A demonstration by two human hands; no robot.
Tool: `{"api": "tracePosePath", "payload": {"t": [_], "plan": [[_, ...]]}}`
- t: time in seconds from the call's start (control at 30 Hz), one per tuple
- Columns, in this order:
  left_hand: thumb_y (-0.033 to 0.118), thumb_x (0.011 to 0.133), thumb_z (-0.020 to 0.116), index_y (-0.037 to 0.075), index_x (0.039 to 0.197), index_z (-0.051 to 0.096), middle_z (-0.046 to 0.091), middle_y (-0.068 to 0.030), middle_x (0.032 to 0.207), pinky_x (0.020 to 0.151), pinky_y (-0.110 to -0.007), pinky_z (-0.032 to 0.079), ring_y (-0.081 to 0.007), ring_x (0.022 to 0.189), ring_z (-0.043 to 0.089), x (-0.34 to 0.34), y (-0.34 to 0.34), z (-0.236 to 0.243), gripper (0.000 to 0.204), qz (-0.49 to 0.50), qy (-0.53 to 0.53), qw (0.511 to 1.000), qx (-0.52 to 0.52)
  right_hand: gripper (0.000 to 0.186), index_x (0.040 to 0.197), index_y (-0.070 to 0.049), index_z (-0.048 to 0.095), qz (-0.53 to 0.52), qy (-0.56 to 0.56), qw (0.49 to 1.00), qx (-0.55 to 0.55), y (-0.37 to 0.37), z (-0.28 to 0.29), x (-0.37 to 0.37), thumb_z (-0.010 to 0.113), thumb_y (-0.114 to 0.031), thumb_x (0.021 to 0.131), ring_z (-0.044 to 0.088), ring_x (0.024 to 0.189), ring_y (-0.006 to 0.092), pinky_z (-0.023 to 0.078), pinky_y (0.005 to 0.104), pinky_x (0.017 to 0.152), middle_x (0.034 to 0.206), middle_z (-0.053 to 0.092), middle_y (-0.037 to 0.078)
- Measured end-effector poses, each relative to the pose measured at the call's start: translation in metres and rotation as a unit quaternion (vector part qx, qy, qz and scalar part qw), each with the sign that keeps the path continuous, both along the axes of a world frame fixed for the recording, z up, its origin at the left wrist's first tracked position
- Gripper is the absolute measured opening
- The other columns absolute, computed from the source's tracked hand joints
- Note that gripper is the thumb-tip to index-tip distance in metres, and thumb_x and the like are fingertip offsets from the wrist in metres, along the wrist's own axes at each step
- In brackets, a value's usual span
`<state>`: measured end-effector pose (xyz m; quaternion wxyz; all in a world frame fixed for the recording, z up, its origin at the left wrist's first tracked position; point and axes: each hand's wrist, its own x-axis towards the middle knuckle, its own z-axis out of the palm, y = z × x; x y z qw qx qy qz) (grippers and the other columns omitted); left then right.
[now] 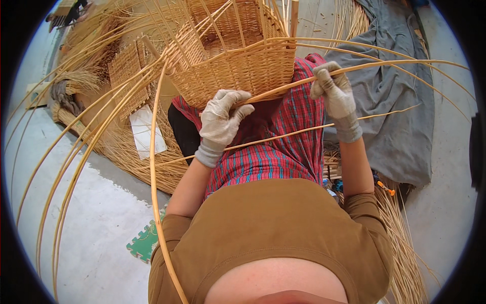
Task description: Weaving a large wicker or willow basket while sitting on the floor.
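Note:
A partly woven wicker basket (pixel 233 76) rests tilted on my lap, with long uncut rods fanning out from its rim to both sides. Both my hands wear pale work gloves. My left hand (pixel 223 121), just below the basket's near side, pinches one end of a willow rod (pixel 278 91) between thumb and fingers. Farther along the same rod, my right hand (pixel 335 96) has its fingers closed round it; beyond, the rod runs off to the right. A second, thinner rod (pixel 298 133) crosses my lap beneath both wrists.
Bundles of loose rods (pixel 405 248) lie at my right, under and beside a grey cloth (pixel 390 131). Woven pieces (pixel 129 68), a white sheet (pixel 147 130) and more rods cover the floor at left. One thick rod (pixel 155 187) curves down past my left arm. A green foam mat (pixel 144 241) is nearby.

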<state>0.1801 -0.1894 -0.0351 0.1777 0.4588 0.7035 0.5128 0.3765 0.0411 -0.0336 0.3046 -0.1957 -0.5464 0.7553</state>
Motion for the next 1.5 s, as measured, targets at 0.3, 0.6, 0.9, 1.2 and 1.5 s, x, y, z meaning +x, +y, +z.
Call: {"api": "tracePosePath", "payload": {"t": [0.3, 0.6, 0.9, 1.2, 1.5], "plan": [[0.015, 0.095, 0.076, 0.003, 0.094, 0.07, 0.069, -0.0043, 0.091, 0.076, -0.029, 0.052, -0.0125, 0.083, 0.062, -0.03, -0.026, -0.039, 0.013, 0.147, -0.098, 0.983, 0.043, 0.012, 0.106, -0.002, 0.063, -0.015, -0.051, 0.998, 0.022, -0.021, 0.013, -0.025, 0.069, -0.01, 0.1, 0.064, 0.068, 0.0133, 0.055, 0.0283, 0.065, 0.08, 0.067, 0.007], [0.017, 0.097, 0.074, 0.002, 0.112, 0.064, 0.066, -0.0024, 0.084, 0.05, -0.025, 0.047, -0.0081, 0.057, 0.055, -0.161, -0.063, -0.068, 0.023, 0.304, -0.175, 0.934, 0.063, 0.008, 0.102, -0.002, 0.065, -0.083, 0.065, 0.994, -0.028, -0.008, 0.001, -0.081, 0.071, -0.005, 0.097, 0.073, 0.08, 0.0161, 0.062, 0.0307, 0.073, 0.092, 0.073, 0.01], [0.009, 0.092, 0.077, -0.001, 0.114, 0.067, 0.074, -0.0084, 0.096, 0.053, -0.025, 0.053, -0.0116, 0.06, 0.064, -0.165, -0.033, -0.062, 0.026, 0.343, -0.193, 0.919, 0.012, 0.014, 0.108, -0.004, 0.063, -0.065, -0.019, 0.996, -0.055, -0.012, -0.054, -0.099, 0.07, -0.011, 0.099, 0.072, 0.083, 0.0167, 0.062, 0.0323, 0.072, 0.098, 0.073, 0.008], [0.001, 0.092, 0.072, -0.009, 0.119, 0.068, 0.072, -0.0175, 0.117, 0.088, -0.034, 0.06, -0.0253, 0.1, 0.071, -0.212, -0.042, -0.092, 0.029, 0.213, -0.151, 0.962, 0.077, 0.014, 0.109, -0.005, 0.064, 0.025, 0.076, 0.989, -0.127, 0.01, -0.091, -0.099, 0.07, -0.012, 0.098, 0.07, 0.088, 0.0215, 0.061, 0.0372, 0.078, 0.108, 0.073, 0.012], [-0.02, 0.089, 0.061, -0.007, 0.126, 0.065, 0.064, -0.024, 0.127, 0.095, -0.041, 0.065, -0.0368, 0.109, 0.068, -0.218, -0.043, -0.094, 0.039, 0.189, -0.189, 0.959, 0.093, 0.01, 0.105, -0.003, 0.061, 0.074, 0.082, 0.993, -0.048, 0.031, -0.058, -0.111, 0.069, -0.006, 0.098, 0.072, 0.098, 0.0245, 0.065, 0.0393, 0.085, 0.113, 0.072, 0.015]]}}
